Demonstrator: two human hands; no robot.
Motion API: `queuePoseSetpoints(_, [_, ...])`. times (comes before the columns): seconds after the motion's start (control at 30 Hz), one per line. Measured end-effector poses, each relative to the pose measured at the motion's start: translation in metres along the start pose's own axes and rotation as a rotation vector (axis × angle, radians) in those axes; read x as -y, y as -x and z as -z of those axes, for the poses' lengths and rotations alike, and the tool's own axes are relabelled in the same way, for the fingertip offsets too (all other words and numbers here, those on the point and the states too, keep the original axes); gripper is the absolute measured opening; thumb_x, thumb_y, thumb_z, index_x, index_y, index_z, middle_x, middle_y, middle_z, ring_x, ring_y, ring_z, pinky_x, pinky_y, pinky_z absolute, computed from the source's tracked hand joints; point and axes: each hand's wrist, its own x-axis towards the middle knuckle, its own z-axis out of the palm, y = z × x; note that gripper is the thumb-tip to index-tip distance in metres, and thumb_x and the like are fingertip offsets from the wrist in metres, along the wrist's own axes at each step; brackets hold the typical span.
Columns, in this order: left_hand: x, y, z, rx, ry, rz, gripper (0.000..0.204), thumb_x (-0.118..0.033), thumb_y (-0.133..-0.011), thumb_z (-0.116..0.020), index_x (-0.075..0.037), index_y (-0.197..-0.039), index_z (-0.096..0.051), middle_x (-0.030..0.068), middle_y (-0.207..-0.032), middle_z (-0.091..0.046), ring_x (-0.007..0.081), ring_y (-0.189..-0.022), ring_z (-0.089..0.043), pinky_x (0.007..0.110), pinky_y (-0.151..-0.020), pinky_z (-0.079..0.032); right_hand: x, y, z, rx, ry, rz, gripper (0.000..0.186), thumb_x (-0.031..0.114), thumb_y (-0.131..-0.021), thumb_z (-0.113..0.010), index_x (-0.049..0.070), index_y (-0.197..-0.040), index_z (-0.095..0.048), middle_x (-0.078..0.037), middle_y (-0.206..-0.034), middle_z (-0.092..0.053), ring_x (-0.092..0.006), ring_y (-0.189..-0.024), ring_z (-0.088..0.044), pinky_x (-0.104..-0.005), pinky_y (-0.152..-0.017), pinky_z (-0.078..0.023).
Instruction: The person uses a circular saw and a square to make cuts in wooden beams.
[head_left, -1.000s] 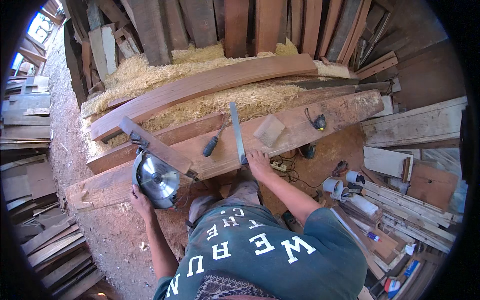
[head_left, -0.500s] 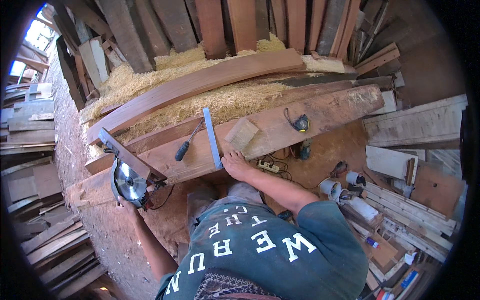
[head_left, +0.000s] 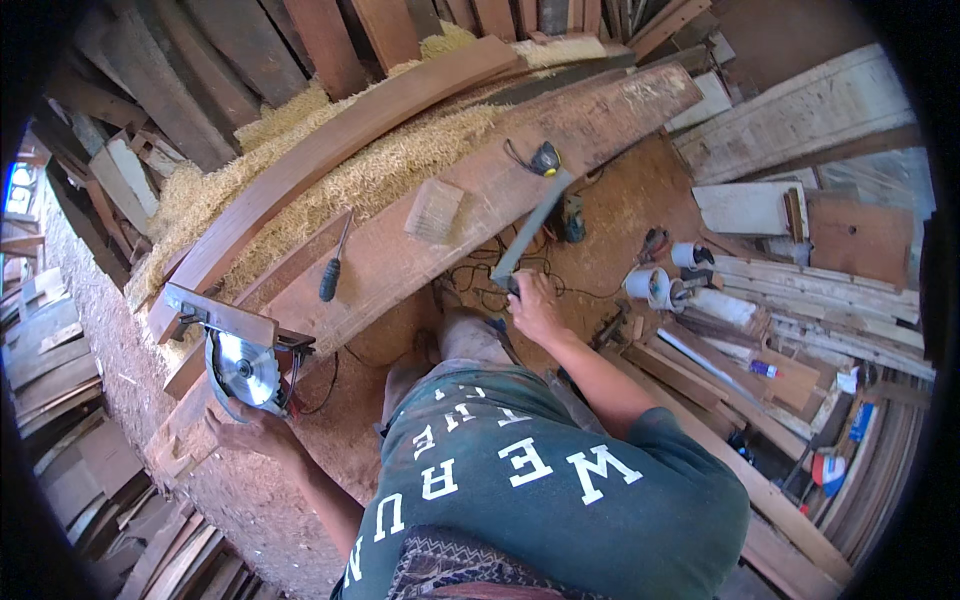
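Note:
At the left, a circular saw is turned so its round blade and flat base plate face up. My left hand is closed at the saw's lower edge, its fingers partly hidden by the guard. My right hand grips the dark end of a try square, its grey metal blade pointing up and away over the near edge of a thick plank. On the plank lie a small wood block, a tape measure and a dark-handled screwdriver.
Beyond the plank, a curved beam rests on wood shavings. Tangled cords and a green power tool lie on the floor. White pots and stacked boards fill the right; more lumber lies at the left.
My right hand has lifted the try square off the plank and drawn it right and toward me. The view has turned, and my left hand stays at the saw.

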Motion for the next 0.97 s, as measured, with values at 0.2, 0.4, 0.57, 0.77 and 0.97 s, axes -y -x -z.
queuePoseSetpoints(0.2, [-0.058,0.041,-0.010,0.518,0.688,-0.208,0.039,-0.018,-0.098,-0.060,0.003,-0.130,-0.052,0.0230,-0.132,-0.054,0.0377,-0.124,-0.052,0.047,-0.101,-0.043,-0.048,0.111,-0.042,0.071,-0.236,-0.562,0.036,0.011,-0.084,-0.073,0.003,-0.114,-0.055,-0.017,-0.094,-0.069,-0.0324,-0.085,-0.067,-0.0439,-0.081,-0.051])
queuePoseSetpoints(0.4, [-0.134,0.093,-0.046,1.502,0.860,-0.111,0.035,-0.016,-0.098,-0.062,0.002,-0.127,-0.056,0.0160,-0.120,-0.064,0.0239,-0.113,-0.060,0.035,-0.097,-0.047,-0.034,0.151,-0.033,-0.054,-0.488,-0.578,0.032,0.006,-0.084,-0.073,0.001,-0.112,-0.058,-0.013,-0.092,-0.069,-0.0240,-0.088,-0.068,-0.0375,-0.081,-0.052])
queuePoseSetpoints(0.57, [-0.190,0.148,-0.072,2.066,1.005,0.190,0.057,-0.035,-0.102,-0.059,-0.001,-0.145,-0.043,0.0130,-0.129,-0.061,0.0203,-0.117,-0.057,0.033,-0.097,-0.046,0.023,0.099,0.029,-0.058,-0.402,-0.157,0.036,0.008,-0.083,-0.071,0.002,-0.117,-0.060,-0.019,-0.110,-0.065,-0.0342,-0.108,-0.062,-0.0443,-0.094,-0.047])
queuePoseSetpoints(0.77, [-0.262,0.180,-0.076,2.141,1.148,0.254,0.051,-0.032,-0.104,-0.055,-0.004,-0.145,-0.044,0.0082,-0.123,-0.062,0.0154,-0.113,-0.057,0.033,-0.096,-0.046,0.057,0.061,0.077,-0.014,-0.272,0.138,0.042,0.009,-0.082,-0.071,0.004,-0.122,-0.060,-0.017,-0.115,-0.061,-0.0361,-0.111,-0.055,-0.0471,-0.096,-0.044])
queuePoseSetpoints(0.97, [-0.311,0.201,-0.127,1.830,0.934,-0.055,0.053,-0.033,-0.103,-0.058,-0.004,-0.145,-0.045,0.0080,-0.121,-0.063,0.0169,-0.112,-0.057,0.033,-0.100,-0.043,-0.068,0.000,0.090,0.015,-0.117,-0.051,0.039,0.012,-0.088,-0.067,0.005,-0.125,-0.060,-0.017,-0.121,-0.062,-0.0300,-0.114,-0.057,-0.0481,-0.097,-0.046])
